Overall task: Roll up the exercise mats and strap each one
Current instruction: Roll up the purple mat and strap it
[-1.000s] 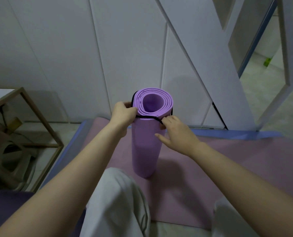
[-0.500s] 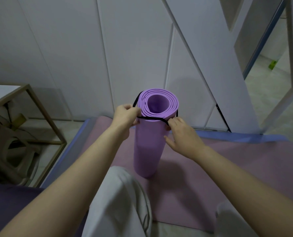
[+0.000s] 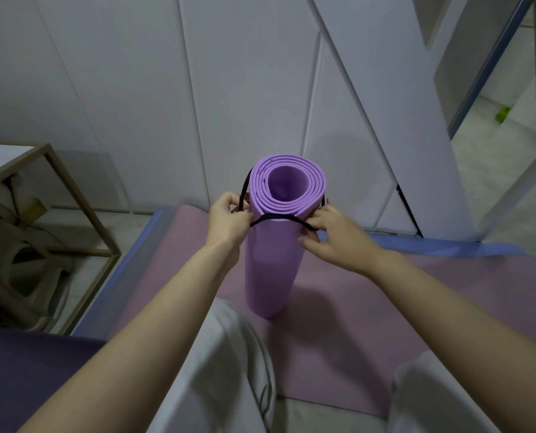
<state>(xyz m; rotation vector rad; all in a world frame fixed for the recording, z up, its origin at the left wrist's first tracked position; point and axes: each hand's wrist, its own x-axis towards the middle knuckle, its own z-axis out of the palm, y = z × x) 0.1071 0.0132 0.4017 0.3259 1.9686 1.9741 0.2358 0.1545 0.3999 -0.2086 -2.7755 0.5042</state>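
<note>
2 flat layers: pink mat (image 3: 338, 364) atop blue mat (image 3: 448, 247); white wall (image 3: 135, 89) bhd.

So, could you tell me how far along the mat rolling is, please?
Done: the purple mat is rolled, standing upright. In hand: left hand and right hand pinch the black strap around its top end. Left: the pink mat and blue mat lie flat, unrolled.

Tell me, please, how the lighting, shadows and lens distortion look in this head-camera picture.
Head view: dim, cool, even light with no glare; the rolled mat throws soft shadows on the wall and the pink mat; the wide angle bends the panel seams; the black strap, pinched by left hand and right hand, is sharp.
</note>
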